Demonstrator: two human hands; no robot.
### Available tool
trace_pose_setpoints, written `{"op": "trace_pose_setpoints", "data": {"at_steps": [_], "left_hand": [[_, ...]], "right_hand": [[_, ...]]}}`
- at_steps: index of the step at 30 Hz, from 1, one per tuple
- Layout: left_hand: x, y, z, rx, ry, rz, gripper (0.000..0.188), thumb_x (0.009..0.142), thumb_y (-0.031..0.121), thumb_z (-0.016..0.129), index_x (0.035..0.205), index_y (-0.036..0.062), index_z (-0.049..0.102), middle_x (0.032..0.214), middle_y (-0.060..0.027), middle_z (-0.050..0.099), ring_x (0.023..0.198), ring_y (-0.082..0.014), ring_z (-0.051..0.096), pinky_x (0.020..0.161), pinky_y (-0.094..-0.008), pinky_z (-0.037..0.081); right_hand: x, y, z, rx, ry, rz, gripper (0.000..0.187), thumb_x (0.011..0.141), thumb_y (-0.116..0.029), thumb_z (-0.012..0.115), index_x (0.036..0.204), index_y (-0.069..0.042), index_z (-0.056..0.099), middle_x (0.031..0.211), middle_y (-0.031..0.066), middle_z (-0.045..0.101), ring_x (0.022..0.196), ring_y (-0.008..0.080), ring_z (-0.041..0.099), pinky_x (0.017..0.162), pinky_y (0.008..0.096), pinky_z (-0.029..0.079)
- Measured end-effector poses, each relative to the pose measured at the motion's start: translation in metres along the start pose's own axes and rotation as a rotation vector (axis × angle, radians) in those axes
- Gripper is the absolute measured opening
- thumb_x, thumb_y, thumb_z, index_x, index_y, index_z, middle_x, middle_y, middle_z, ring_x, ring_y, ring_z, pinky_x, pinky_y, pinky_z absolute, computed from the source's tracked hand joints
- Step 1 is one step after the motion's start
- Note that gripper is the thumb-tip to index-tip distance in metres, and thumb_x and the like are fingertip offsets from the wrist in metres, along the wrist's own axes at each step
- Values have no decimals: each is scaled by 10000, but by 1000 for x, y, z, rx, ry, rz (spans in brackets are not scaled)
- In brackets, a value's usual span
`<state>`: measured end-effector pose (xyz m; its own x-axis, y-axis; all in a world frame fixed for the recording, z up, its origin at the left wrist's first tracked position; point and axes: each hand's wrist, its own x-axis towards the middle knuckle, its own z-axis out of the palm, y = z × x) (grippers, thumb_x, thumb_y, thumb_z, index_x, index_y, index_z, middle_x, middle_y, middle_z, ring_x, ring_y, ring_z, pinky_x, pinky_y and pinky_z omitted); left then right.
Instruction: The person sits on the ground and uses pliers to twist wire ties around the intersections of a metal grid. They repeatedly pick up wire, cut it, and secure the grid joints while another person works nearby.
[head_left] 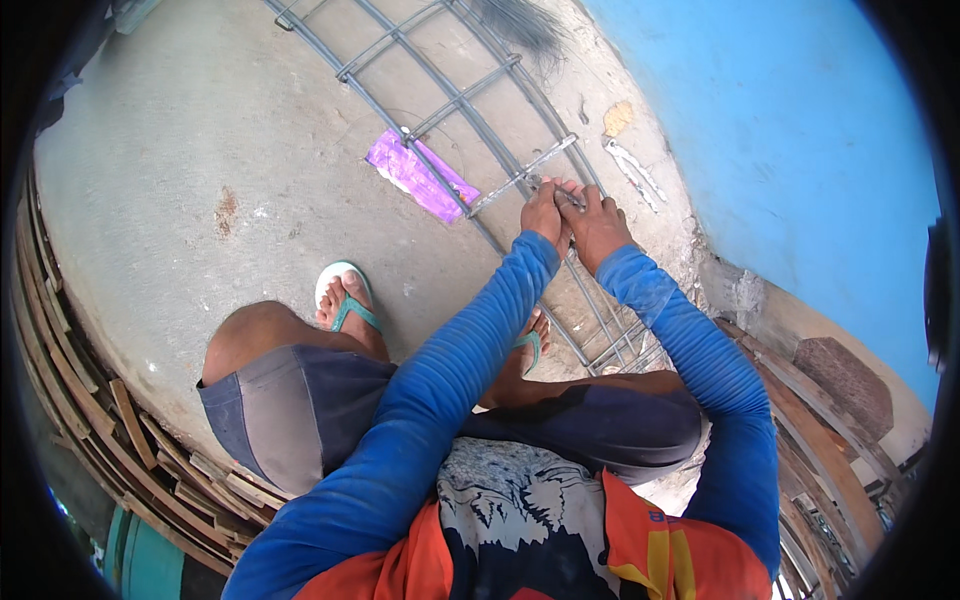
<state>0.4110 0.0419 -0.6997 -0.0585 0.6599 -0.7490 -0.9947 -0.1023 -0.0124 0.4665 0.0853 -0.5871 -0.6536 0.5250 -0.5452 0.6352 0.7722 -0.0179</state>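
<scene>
A rebar cage (440,85) of long grey bars crossed by square stirrups runs from the top centre down toward my right knee. Both of my hands are together on its right side, just below a pale-coated stirrup (527,176). My left hand (545,215) has its fingers curled in at a short stretch of grey bar (569,197). Close against it, my right hand (600,232) is closed around the same bar from the right. My fingers partly cover the bar, and any thin wire between them cannot be made out.
A purple wrapper (425,175) lies under the cage. Pliers (635,174) rest by the blue wall (790,130), below a yellowish lump (618,118). A bundle of thin dark wire (520,28) is at the top. Stacked wooden strips (100,420) line the left; boards (815,440) lie at right.
</scene>
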Motion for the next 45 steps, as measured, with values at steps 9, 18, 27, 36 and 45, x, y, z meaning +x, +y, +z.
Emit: {"op": "trace_pose_setpoints", "data": {"at_steps": [9, 18, 27, 36, 45], "left_hand": [[-12, 12, 21, -61, 134, -110, 427, 881, 431, 686, 930, 52, 498, 702, -41, 494, 673, -178, 573, 746, -393, 588], [-9, 10, 46, 72, 331, -67, 394, 938, 397, 620, 764, 70, 485, 613, -28, 475, 537, -163, 522, 587, -339, 588], [-8, 14, 22, -109, -7, -202, 426, 850, 516, 683, 718, 154, 501, 653, -11, 567, 663, -192, 638, 600, -311, 559], [5, -1, 42, -147, 185, -86, 360, 978, 385, 553, 786, 116, 409, 611, 11, 348, 505, -130, 381, 479, -305, 388], [-14, 12, 40, -226, 150, -141, 421, 912, 510, 607, 846, 112, 485, 678, -38, 535, 617, -182, 565, 771, -325, 543]], "right_hand": [[-2, -8, -19, 858, -306, 398, 512, 980, -196, 493, 1401, 41, 326, 944, 260, 568, 931, 321, 638, 826, 449, 519], [-45, 2, -9, -88, 227, -3, 510, 885, -234, 610, 1300, 12, 445, 1005, 171, 536, 937, 359, 614, 767, 459, 534], [-31, 28, -9, 1337, -351, 560, 414, 998, -389, 500, 1071, 18, 530, 793, 131, 628, 530, 191, 566, 434, 308, 435], [-48, 14, -6, 4, 339, 20, 305, 920, -243, 589, 1079, 9, 523, 934, 185, 618, 727, 354, 608, 693, 469, 514], [-38, 29, 14, 763, -117, 267, 425, 998, -399, 465, 1008, 20, 536, 667, 151, 558, 497, 262, 529, 491, 388, 457]]}}
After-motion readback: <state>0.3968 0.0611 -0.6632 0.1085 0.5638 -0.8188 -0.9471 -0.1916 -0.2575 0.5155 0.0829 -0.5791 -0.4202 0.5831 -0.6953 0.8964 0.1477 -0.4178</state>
